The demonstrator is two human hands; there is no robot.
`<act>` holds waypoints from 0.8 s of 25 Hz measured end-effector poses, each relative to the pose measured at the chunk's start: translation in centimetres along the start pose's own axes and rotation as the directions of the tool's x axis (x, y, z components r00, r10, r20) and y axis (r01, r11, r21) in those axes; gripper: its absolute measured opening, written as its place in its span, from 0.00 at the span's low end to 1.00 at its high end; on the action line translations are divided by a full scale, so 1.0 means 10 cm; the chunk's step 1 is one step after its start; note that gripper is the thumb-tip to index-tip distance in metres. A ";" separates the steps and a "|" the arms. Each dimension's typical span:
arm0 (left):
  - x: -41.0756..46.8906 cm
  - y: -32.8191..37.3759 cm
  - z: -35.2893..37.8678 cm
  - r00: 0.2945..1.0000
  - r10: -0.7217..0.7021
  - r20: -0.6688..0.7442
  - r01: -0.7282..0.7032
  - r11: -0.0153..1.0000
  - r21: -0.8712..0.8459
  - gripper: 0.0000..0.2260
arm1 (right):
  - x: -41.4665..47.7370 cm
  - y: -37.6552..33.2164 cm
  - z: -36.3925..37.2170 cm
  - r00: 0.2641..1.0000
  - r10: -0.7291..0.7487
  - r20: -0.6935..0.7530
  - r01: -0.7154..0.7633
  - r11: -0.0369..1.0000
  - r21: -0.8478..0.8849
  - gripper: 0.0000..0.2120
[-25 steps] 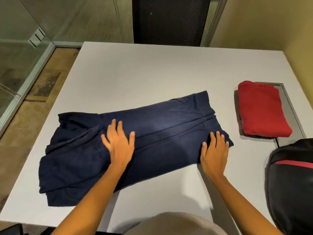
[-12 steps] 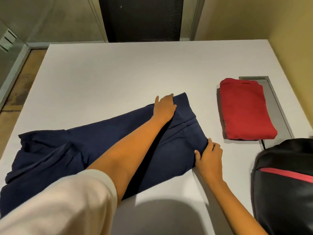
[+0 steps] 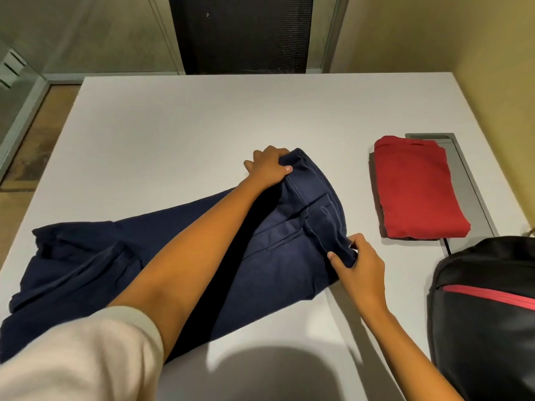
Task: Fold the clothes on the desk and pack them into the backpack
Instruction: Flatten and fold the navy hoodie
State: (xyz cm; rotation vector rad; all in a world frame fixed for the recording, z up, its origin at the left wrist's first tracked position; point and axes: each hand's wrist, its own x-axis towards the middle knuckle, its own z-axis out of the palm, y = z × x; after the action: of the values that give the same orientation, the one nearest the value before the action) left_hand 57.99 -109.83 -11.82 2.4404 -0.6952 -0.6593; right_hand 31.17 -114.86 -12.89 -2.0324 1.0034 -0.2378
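Navy garment (image 3: 278,256): dark blue trousers or shorts, I cannot tell which. They lie across the middle of the white desk (image 3: 202,120), running from its near left edge toward the right. The left end is rumpled. The right end, with the waistband, curls slightly up off the surface.
My left hand (image 3: 267,166): it reaches across the cloth, and the fingers curl round the far corner of the waistband end and grip it.
My right hand (image 3: 359,267): thumb and fingers pinch the near corner of the same end.
Feel, as I judge it: soft, limp and light, not slippery. It will sag between my two hands and drag along the desk instead of holding a shape.
Where to hold: the waistband seam is the thickest and firmest part, so its two corners give the best control when carrying this end over to the left.
Risk: the loose left end may bunch up under the fold.
Red garment (image 3: 417,189): folded flat, to the right, partly over a grey inset panel (image 3: 470,183), well apart from the navy cloth.
Backpack (image 3: 486,319): black with a red stripe, at the near right corner. I cannot see whether it is open.
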 end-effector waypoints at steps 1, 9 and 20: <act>-0.08 -0.09 -0.13 1.000 -0.014 -0.022 0.013 0.998 -0.067 0.14 | -0.11 -0.09 0.01 0.999 -0.054 -0.008 0.054 0.998 0.044 0.11; -0.95 -1.23 -1.13 0.943 -0.048 -0.329 -0.082 0.926 -0.369 0.22 | -0.83 -0.79 0.47 0.765 -0.606 0.215 0.586 0.795 0.158 0.14; -1.22 -2.11 -0.76 0.973 -0.010 -0.232 0.035 0.994 0.108 0.17 | -0.96 -0.27 1.47 0.729 -0.545 0.415 0.679 0.654 -0.333 0.26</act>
State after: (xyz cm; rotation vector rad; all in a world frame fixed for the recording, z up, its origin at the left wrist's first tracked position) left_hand 60.28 -84.54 -14.80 2.5768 -0.6255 -0.3439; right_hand 33.49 -98.13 -18.38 -2.7225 0.1321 -0.0507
